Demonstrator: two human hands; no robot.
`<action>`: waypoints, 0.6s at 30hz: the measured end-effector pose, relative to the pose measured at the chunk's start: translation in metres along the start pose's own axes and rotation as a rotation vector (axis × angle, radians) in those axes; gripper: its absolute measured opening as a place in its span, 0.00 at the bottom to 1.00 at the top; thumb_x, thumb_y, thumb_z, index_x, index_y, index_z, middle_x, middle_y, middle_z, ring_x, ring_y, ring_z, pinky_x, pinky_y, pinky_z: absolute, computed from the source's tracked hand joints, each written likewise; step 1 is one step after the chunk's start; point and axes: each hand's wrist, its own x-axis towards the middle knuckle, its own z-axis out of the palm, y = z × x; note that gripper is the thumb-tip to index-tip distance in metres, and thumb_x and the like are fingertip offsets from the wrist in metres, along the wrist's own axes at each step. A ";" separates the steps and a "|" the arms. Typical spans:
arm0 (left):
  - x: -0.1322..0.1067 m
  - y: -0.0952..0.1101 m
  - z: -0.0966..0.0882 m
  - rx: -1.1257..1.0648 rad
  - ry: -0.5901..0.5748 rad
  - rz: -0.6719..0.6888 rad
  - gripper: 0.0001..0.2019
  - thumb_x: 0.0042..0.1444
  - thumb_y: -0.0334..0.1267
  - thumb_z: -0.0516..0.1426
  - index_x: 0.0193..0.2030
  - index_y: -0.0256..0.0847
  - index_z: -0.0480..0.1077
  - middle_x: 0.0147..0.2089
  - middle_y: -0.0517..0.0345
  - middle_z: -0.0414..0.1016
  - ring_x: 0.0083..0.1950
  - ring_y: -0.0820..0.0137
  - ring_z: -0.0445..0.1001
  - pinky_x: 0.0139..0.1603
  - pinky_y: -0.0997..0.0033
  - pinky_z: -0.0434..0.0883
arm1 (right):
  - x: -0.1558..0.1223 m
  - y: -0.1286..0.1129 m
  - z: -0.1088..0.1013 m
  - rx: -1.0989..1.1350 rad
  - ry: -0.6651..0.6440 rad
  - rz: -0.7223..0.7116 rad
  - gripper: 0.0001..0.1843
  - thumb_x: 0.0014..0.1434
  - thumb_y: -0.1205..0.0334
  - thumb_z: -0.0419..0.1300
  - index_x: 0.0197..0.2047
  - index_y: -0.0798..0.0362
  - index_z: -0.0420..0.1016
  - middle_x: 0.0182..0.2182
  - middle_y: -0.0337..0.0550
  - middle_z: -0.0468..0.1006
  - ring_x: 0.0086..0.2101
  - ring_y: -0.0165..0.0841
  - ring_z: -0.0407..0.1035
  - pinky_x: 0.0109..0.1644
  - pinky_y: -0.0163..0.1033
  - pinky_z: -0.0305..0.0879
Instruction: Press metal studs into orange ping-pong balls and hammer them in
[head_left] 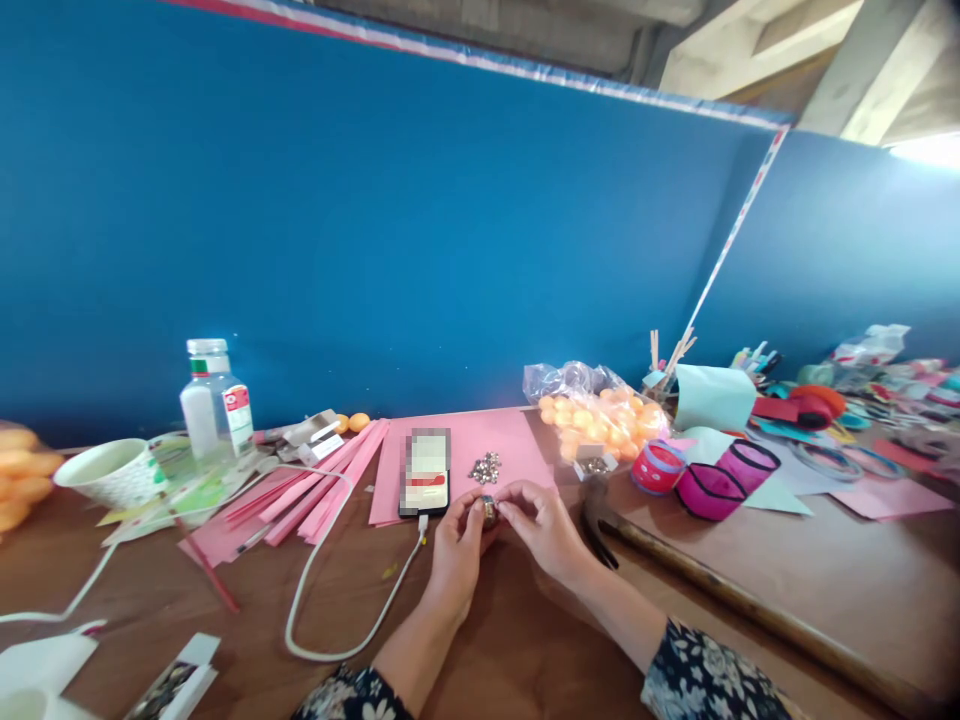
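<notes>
My left hand point(459, 545) and my right hand point(541, 527) meet at the middle of the brown table, fingertips pinched together on a small shiny metal piece point(489, 509). Both hands are closed around it, and its exact shape is too small to make out. Just beyond them a little heap of silvery metal bits point(486, 466) lies on a pink paper sheet point(510, 445). A phone point(425, 471) with a white charging cable point(330, 600) rests on the sheet, left of my hands.
A bag of orange balls point(600, 415) sits behind my right hand, with pink and red paper rings point(709, 480) beside it. Pink paper strips point(315, 490), a plastic bottle point(216, 400) and a paper cup point(112, 470) stand left. A wooden stick point(750, 600) lies at the right.
</notes>
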 end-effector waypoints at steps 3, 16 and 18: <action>0.001 -0.002 0.000 -0.019 0.024 -0.010 0.18 0.49 0.43 0.58 0.47 0.41 0.68 0.44 0.53 0.72 0.43 0.67 0.72 0.45 0.62 0.71 | -0.006 0.006 0.006 0.157 0.033 0.073 0.05 0.54 0.61 0.56 0.33 0.54 0.69 0.28 0.39 0.72 0.29 0.29 0.67 0.34 0.34 0.65; 0.002 -0.007 -0.002 -0.026 0.002 -0.018 0.19 0.52 0.42 0.55 0.52 0.42 0.66 0.55 0.51 0.67 0.57 0.61 0.64 0.52 0.62 0.68 | -0.011 0.016 0.008 0.213 0.049 0.190 0.08 0.52 0.58 0.59 0.29 0.55 0.68 0.23 0.36 0.69 0.22 0.26 0.61 0.27 0.32 0.60; 0.002 -0.008 -0.001 -0.018 0.011 -0.015 0.19 0.52 0.41 0.56 0.52 0.44 0.66 0.57 0.52 0.65 0.58 0.62 0.62 0.53 0.62 0.67 | -0.011 0.018 0.008 0.190 0.050 0.193 0.08 0.52 0.58 0.58 0.29 0.54 0.69 0.23 0.36 0.69 0.22 0.26 0.61 0.27 0.32 0.60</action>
